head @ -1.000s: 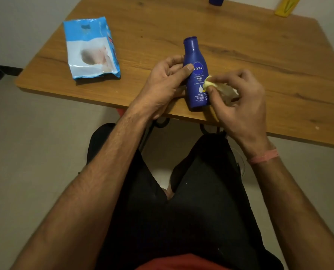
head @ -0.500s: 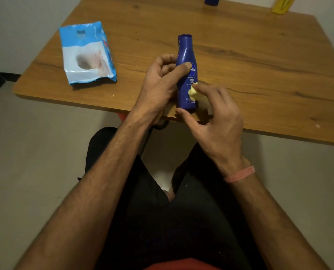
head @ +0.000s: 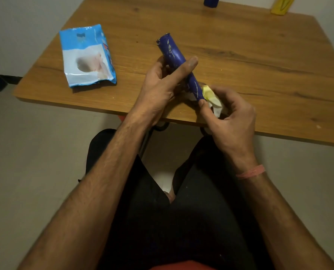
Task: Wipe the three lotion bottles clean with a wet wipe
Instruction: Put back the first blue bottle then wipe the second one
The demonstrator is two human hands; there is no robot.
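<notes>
Blue and streaked with pale smears, the lotion bottle [head: 176, 61] is held tilted above the near part of the wooden table [head: 240, 55], its flat base pointing up and away to the left and its other end angled down toward the person's right. The left hand [head: 162, 84] grips the bottle round its middle, thumb laid across the front and fingers curled behind it. The right hand [head: 228, 114] pinches a crumpled wet wipe [head: 212, 98], yellowish where it is soiled, between thumb and curled fingers, and presses it against the bottle's lower end; whether that end is the cap cannot be told, since the wipe and fingers cover it. A pink band [head: 250, 171] circles the right wrist.

To the left on the table lies a blue-and-white wipes pack [head: 86, 55], flat and well apart from the hands. At the far edge stand a dark blue bottle [head: 211, 1] and a yellow bottle [head: 282, 5], both cut off by the frame.
</notes>
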